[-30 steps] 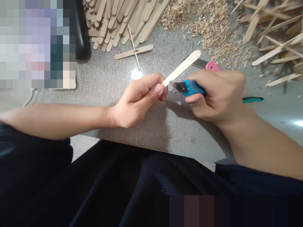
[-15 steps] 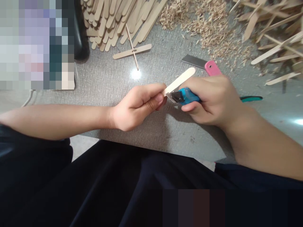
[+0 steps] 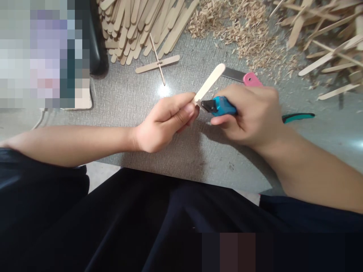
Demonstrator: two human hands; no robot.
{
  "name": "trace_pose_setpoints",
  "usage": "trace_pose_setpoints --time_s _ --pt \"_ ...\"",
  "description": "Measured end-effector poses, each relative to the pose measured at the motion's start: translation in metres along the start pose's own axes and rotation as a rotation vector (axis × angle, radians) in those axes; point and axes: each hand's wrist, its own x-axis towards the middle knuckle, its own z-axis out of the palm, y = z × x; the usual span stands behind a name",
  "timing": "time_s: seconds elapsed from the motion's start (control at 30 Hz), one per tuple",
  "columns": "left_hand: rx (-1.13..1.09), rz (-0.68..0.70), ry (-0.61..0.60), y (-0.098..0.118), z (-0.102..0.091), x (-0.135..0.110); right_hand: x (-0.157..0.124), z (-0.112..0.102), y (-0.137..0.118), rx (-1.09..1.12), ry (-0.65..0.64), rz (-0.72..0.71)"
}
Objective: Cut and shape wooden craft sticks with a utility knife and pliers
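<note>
My left hand (image 3: pixel 168 122) is closed round one end of a pale wooden craft stick (image 3: pixel 210 82), whose rounded free end points up and to the right. In my right hand (image 3: pixel 246 115) is a blue utility knife (image 3: pixel 224 106). Its blade touches the stick, or nearly so, just beside my left fingertips; the exact contact is too small to tell. Just beyond the right hand lies a pink-handled tool with a flat dark blade (image 3: pixel 251 79), its lower part hidden by the hand. Above the left hand, two craft sticks joined in a cross (image 3: pixel 158 63) rest on the table.
A pile of craft sticks (image 3: pixel 144 22) lies at the back of the grey table (image 3: pixel 119 98). Right of it are wood shavings (image 3: pixel 241 26) and a heap of crossed sticks (image 3: pixel 329 34). A green-and-black handle (image 3: pixel 299 117) shows past my right wrist. A black object (image 3: pixel 99 41) stands back left.
Both hands have shifted slightly away from my body. The craft stick has tilted more upright, its free end moving left and up. The knife blade stays near the left fingertips.
</note>
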Motion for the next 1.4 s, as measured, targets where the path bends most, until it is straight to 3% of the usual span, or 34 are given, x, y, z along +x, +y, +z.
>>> trace_pose_setpoints --time_s 0.17,0.43,0.57,0.93,1.03,1.23,1.4 --pt "0.006 0.002 0.046 -0.003 0.002 0.002 0.003 0.006 -0.002 0.008 0.221 -0.051" --pt "0.038 -0.066 0.094 0.000 0.003 0.002 0.003 0.008 0.002 -0.043 0.316 -0.057" --pt "0.028 -0.099 0.124 0.005 0.005 0.002 0.001 0.005 0.002 0.012 0.211 -0.021" --pt "0.001 -0.021 0.125 0.002 0.006 0.001 -0.002 -0.004 0.004 0.056 -0.038 0.078" --pt "-0.010 -0.026 0.101 0.001 0.005 0.001 0.001 -0.005 0.003 0.101 -0.013 0.049" --pt "-0.046 0.006 0.055 -0.003 0.003 0.002 0.006 -0.008 0.004 0.197 -0.125 0.035" --pt "-0.022 0.013 0.026 -0.005 0.001 0.002 0.004 -0.009 0.003 0.220 -0.071 0.013"
